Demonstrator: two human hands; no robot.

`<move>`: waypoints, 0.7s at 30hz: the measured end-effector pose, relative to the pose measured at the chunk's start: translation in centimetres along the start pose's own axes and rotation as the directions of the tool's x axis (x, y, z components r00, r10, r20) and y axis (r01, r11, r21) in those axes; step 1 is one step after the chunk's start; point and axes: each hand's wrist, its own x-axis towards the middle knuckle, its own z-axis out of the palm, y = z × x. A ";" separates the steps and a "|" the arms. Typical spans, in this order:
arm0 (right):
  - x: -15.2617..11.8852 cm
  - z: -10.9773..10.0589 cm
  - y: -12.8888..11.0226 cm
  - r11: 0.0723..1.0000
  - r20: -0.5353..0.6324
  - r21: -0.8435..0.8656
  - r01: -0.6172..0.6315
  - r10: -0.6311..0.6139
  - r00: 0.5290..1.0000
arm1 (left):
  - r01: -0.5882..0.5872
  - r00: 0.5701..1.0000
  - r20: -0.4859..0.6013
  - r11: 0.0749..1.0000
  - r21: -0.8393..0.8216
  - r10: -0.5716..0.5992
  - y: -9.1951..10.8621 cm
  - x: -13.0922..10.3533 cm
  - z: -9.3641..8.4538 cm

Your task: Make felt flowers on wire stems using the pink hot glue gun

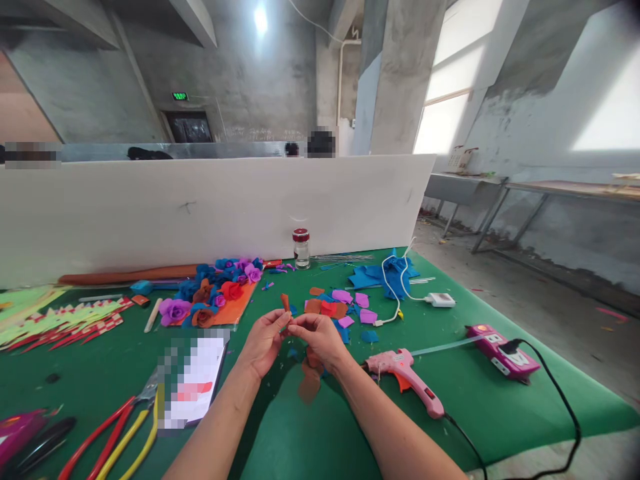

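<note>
Over the table's middle, a small rolled brown paper petal stands upright, pinched in the fingertips of my left hand. My right hand meets it there, thumb and forefinger closed at the petal's lower end. Fingers hide most of that end. Behind and beside my right hand lie loose cut petals, among them a red petal and a purple petal. More brown petals lie under my right wrist. A pink glue gun rests right of my right forearm, a clear glue stick in its back.
Finished paper flowers cluster at the back left. Red-handled pliers, yellow-handled scissors and a phone lie left. A lidded jar stands before the white board. A purple power strip and black cable are right.
</note>
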 end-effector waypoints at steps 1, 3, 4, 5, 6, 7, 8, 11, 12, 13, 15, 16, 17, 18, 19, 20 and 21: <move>0.0 0.0 0.0 1.000 -0.015 -0.003 0.006 -0.006 1.000 | 0.003 1.000 0.005 1.000 0.001 -0.003 0.0 0.0 0.0; 0.0 -0.1 0.0 1.000 -0.050 0.004 0.010 -0.010 0.999 | 0.017 1.000 0.021 1.000 0.004 -0.017 0.1 0.0 -0.1; 0.1 -0.1 0.0 1.000 -0.064 0.013 0.007 -0.006 0.998 | 0.023 0.999 0.027 1.000 0.006 -0.023 0.1 0.0 -0.2; 0.1 -0.1 0.0 1.000 -0.073 0.024 0.002 0.000 0.997 | 0.028 0.999 0.031 1.000 0.009 -0.028 0.1 0.1 -0.3; 0.1 -0.1 -0.1 0.999 -0.079 0.035 -0.004 0.007 0.997 | 0.032 0.999 0.032 0.999 0.015 -0.032 0.0 0.1 -0.4; 0.1 -0.2 -0.1 0.999 -0.081 0.043 -0.010 0.013 0.997 | 0.032 0.999 0.031 0.999 0.022 -0.033 0.0 0.1 -0.4; 0.1 -0.2 -0.1 0.999 -0.081 0.051 -0.015 0.019 0.997 | 0.031 0.999 0.031 0.999 0.033 -0.032 -0.1 0.1 -0.5; 0.2 -0.1 0.0 0.997 -0.070 0.065 -0.029 0.033 0.997 | 0.021 0.999 0.038 0.997 0.069 -0.024 -0.2 0.1 -0.4; 0.2 -0.1 0.1 0.997 -0.064 0.070 -0.029 0.033 0.997 | 0.015 0.999 0.039 0.997 0.077 -0.018 -0.2 0.1 -0.4; 0.2 -0.1 0.1 0.997 -0.056 0.077 -0.027 0.031 0.998 | 0.009 0.999 0.041 0.997 0.080 -0.013 -0.2 0.1 -0.4; 0.1 0.0 0.2 0.996 -0.040 0.088 -0.026 0.030 0.999 | 0.005 0.999 0.044 0.997 0.079 -0.008 -0.2 0.0 -0.3; 0.1 0.0 0.2 0.995 -0.033 0.091 -0.029 0.033 0.999 | 0.006 0.999 0.045 0.997 0.076 -0.009 -0.2 0.0 -0.3; 0.0 0.0 0.2 0.995 -0.026 0.092 -0.036 0.039 0.999 | 0.009 0.999 0.045 0.997 0.072 -0.012 -0.2 0.0 -0.3; 0.0 0.0 0.2 0.995 -0.020 0.093 -0.046 0.048 0.999 | 0.014 0.999 0.044 0.998 0.068 -0.017 -0.2 0.0 -0.4; -0.1 0.0 0.2 0.994 -0.014 0.095 -0.057 0.058 0.998 | 0.020 0.999 0.043 0.998 0.063 -0.023 -0.2 0.0 -0.4; -0.1 0.0 0.1 0.992 -0.009 0.102 -0.067 0.069 0.998 | 0.025 0.999 0.043 0.998 0.058 -0.028 -0.3 0.0 -0.4; -0.1 0.0 0.1 0.991 -0.003 0.112 -0.078 0.079 0.997 | 0.028 0.998 0.046 0.998 0.054 -0.031 -0.3 0.0 -0.5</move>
